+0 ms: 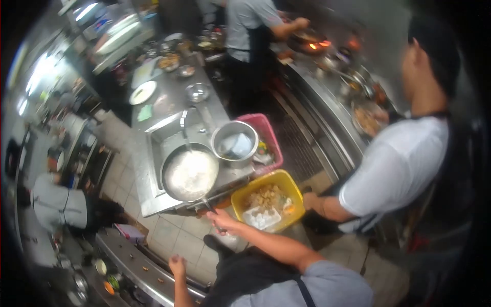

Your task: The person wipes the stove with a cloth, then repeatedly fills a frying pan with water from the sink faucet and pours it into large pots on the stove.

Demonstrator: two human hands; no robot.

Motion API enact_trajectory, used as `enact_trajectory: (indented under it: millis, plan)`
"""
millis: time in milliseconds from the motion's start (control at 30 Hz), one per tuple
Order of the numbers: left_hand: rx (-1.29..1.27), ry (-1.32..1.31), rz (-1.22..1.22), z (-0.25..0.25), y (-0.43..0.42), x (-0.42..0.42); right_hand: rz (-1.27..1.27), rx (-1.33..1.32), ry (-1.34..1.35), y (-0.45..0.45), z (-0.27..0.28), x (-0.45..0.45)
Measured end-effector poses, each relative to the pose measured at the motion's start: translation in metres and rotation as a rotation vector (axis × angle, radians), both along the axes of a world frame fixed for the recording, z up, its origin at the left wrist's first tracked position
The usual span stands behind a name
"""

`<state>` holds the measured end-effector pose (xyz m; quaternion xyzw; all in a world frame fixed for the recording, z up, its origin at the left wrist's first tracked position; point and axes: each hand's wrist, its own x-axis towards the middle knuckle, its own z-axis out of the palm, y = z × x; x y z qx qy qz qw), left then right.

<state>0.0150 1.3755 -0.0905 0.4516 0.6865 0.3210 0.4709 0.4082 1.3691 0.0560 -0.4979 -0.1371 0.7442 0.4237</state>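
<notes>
A large wok (189, 174) with whitish, foamy liquid rests over the steel sink (156, 138), under a curved tap (184, 123). My right hand (223, 222) is wrapped round the wok's handle, which points down toward me. Low at my left side hangs my left hand (177, 267), its fingers curled and too blurred to show whether they hold anything; it touches neither wok nor counter. A deep steel pot (235, 140) stands directly right of the wok.
A yellow tub (294, 202) of food scraps and a pink bin (273, 148) stand beside the sink. One co-worker (399, 153) is close on the right; others work at the back (253, 25) and left (59, 202). Flames (319, 45) show at the stove.
</notes>
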Motion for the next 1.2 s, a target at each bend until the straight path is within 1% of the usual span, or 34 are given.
enact_trajectory:
  millis: [33, 67, 100, 133, 167, 200, 233, 267, 300, 333, 400, 433, 500, 533, 600, 633, 700, 800, 833, 867, 933, 1067, 1133, 1200]
  plan:
    - [-0.181, 0.009, 0.028, -0.007, -0.028, -0.012, 0.003, 0.002, -0.001, 0.0, 0.002, 0.001]
    - [-0.26, 0.056, 0.045, -0.022, -0.059, -0.027, 0.065, 0.015, -0.021, 0.001, 0.002, 0.002]
    - [-0.345, 0.102, 0.061, -0.033, -0.083, -0.037, 0.04, -0.003, -0.028, 0.002, 0.001, 0.003]
    - [-0.344, 0.082, 0.12, -0.03, -0.101, -0.037, 0.012, -0.026, -0.03, 0.002, -0.001, 0.001]
    - [-0.435, 0.288, -0.022, -0.021, -0.121, -0.038, -0.013, -0.06, -0.018, 0.005, -0.008, -0.001]
    - [-0.541, 0.487, -0.168, -0.015, -0.144, -0.042, -0.023, 0.002, -0.036, 0.004, -0.013, -0.001]
    - [-0.318, 0.683, -0.525, -0.017, -0.159, -0.049, -0.046, -0.004, -0.094, 0.004, -0.01, -0.002]
    - [-0.473, 0.501, -0.247, -0.006, -0.167, -0.038, 0.026, -0.005, -0.132, 0.005, -0.012, 0.001]
    - [-0.561, 0.419, -0.182, -0.025, -0.178, -0.049, 0.011, -0.031, -0.087, 0.003, -0.004, 0.002]
    - [-0.501, 0.4, -0.15, -0.003, -0.181, -0.031, 0.034, 0.004, -0.027, 0.004, -0.006, 0.007]
    - [-0.402, 0.366, -0.115, -0.051, -0.188, -0.04, 0.077, 0.032, -0.052, 0.003, -0.004, 0.006]
    - [-0.399, 0.361, -0.091, -0.041, -0.188, -0.031, 0.056, 0.025, -0.044, 0.005, -0.002, 0.006]
    - [-0.392, 0.235, -0.089, -0.004, -0.17, 0.005, 0.012, 0.016, -0.039, 0.005, -0.003, 0.005]
    - [-0.364, 0.233, -0.114, -0.014, -0.164, 0.005, -0.016, 0.04, -0.048, 0.005, -0.002, 0.005]
    - [-0.339, 0.215, -0.21, -0.035, -0.157, 0.012, 0.041, 0.016, -0.105, 0.004, 0.001, 0.004]
    - [-0.309, 0.214, -0.24, -0.036, -0.152, 0.018, 0.04, 0.01, -0.119, 0.004, 0.001, 0.003]
    - [-0.276, 0.189, -0.205, -0.028, -0.162, 0.033, 0.05, 0.018, -0.144, 0.003, 0.001, 0.003]
    - [-0.251, 0.183, -0.226, 0.004, -0.186, 0.056, 0.093, 0.01, -0.204, 0.0, -0.004, 0.002]
    - [-0.208, 0.196, -0.224, 0.002, -0.199, 0.058, 0.111, 0.007, -0.24, 0.001, -0.005, 0.002]
    - [-0.199, 0.187, -0.199, 0.002, -0.212, 0.058, 0.134, 0.019, -0.248, 0.002, -0.006, 0.001]
    - [-0.256, -0.03, -0.063, 0.014, -0.243, 0.059, 0.108, -0.009, -0.308, 0.0, -0.006, 0.0]
    - [-0.196, 0.021, 0.115, 0.009, -0.311, 0.051, 0.15, -0.01, -0.36, 0.002, -0.005, 0.001]
    - [-0.174, 0.085, 0.147, 0.008, -0.337, 0.047, 0.112, -0.021, -0.4, 0.002, -0.002, -0.004]
    - [-0.17, 0.072, 0.232, 0.019, -0.361, 0.05, 0.16, 0.016, -0.29, 0.015, -0.03, 0.004]
